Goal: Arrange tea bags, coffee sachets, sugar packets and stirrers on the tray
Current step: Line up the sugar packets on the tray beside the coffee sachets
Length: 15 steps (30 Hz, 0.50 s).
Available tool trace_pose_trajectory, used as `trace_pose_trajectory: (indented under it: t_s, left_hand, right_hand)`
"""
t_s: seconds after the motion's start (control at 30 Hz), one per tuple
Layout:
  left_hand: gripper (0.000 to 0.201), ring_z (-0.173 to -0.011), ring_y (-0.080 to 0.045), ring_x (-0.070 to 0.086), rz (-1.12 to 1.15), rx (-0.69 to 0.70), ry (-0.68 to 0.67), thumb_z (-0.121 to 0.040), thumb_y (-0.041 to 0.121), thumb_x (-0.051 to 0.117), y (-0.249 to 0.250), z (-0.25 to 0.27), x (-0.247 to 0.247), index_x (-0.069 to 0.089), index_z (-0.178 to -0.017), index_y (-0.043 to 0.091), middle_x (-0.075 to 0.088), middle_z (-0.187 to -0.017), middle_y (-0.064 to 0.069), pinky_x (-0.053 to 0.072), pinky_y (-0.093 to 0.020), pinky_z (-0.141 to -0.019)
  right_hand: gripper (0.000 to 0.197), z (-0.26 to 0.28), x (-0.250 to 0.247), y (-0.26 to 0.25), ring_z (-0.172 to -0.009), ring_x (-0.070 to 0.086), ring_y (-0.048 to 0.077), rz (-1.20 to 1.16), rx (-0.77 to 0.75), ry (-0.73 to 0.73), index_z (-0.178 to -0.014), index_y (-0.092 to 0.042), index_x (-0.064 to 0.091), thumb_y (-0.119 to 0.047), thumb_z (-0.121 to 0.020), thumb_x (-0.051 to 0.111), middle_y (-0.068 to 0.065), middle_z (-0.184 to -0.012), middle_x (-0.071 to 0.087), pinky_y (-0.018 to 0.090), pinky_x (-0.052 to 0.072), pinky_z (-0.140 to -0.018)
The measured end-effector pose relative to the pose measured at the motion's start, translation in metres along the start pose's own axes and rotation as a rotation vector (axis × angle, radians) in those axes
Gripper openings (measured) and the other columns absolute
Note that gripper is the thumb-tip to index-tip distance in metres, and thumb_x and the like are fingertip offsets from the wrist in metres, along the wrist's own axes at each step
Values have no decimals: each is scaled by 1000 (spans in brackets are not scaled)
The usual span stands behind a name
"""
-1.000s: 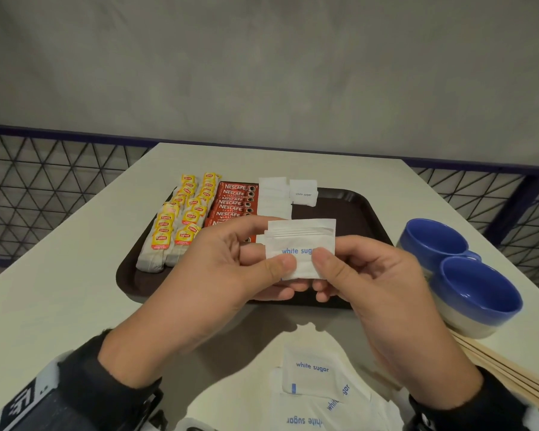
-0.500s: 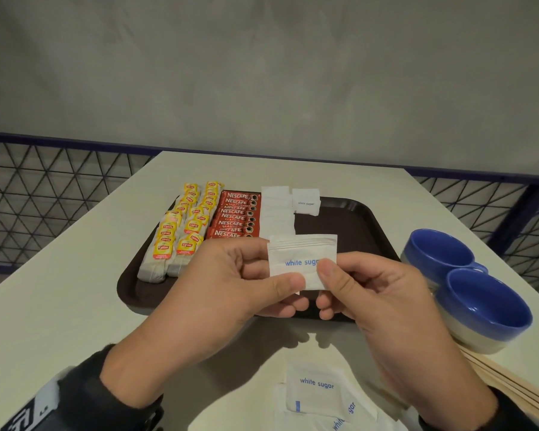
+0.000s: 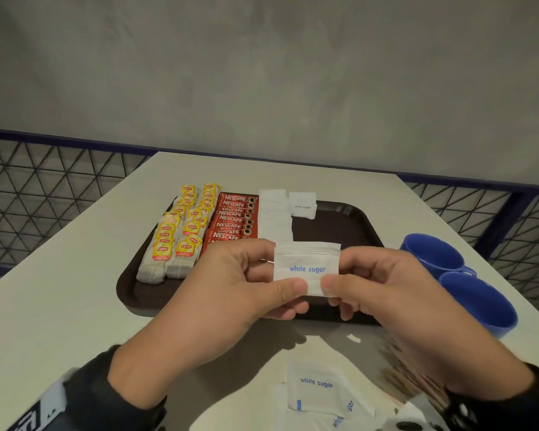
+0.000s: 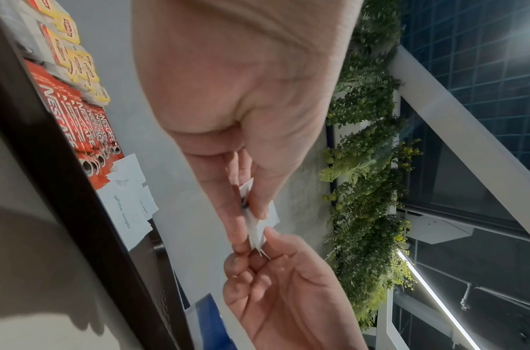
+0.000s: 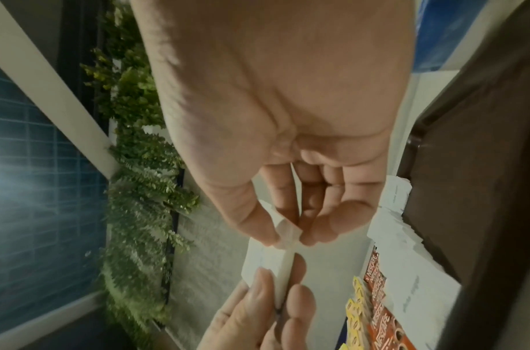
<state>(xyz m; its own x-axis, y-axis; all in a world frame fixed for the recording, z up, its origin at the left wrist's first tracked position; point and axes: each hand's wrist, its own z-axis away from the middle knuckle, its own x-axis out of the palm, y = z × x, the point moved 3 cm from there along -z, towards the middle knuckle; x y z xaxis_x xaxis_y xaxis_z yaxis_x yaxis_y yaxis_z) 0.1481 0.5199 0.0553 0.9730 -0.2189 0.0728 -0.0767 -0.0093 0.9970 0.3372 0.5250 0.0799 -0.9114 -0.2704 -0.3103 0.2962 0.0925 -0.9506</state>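
White table (image 3: pixel 75 306), pale and matte, against a grey wall. Directly on it: dark brown tray (image 3: pixel 349 219) at centre, long side toward the near edge. Two blue cups (image 3: pixel 455 275) just right of the tray, touching each other. Loose white sugar packets (image 3: pixel 318 390) in an overlapping heap at the near edge. Small white paper scrap (image 3: pixel 353 338) between heap and tray. Wooden stirrers (image 3: pixel 399 371) near right, blurred, partly hidden by a wrist.
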Motion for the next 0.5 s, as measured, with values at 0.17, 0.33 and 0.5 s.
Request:
trace_pose_trajectory:
  t_s: [0.17, 0.33, 0.5]
  left_hand:
    - [37, -82, -34, 79, 79, 62, 77, -87, -2, 72, 5, -2, -5, 69, -120, 15, 80, -95, -13, 64, -32, -71]
    - [40, -79, -30, 79, 136, 136, 293, -89, 5, 74, 13, -8, -23, 64, -123, 22, 80, -92, -10, 66, -41, -76]
    - [24, -72, -31, 77, 141, 167, 323, -89, 10, 75, 16, -10, -34, 69, -112, 16, 78, -90, -15, 61, -35, -66]
  right_hand:
    - [6, -19, -11, -29, -67, 56, 20, 160, 74, -149, -89, -7, 76, -12, -87, 73, 17, -80, 69, 28, 47, -64]
    - [15, -98, -52, -50, -66, 59, 15, 62, 126, 53, -79, 0, 61, -3, -89, 71, 10, -72, 61, 27, 47, -63]
    - [21, -181, -63, 0, -59, 51, 13, 54, 428, 170, -79, -5, 55, 2, -99, 58, 6, -62, 56, 20, 45, -47]
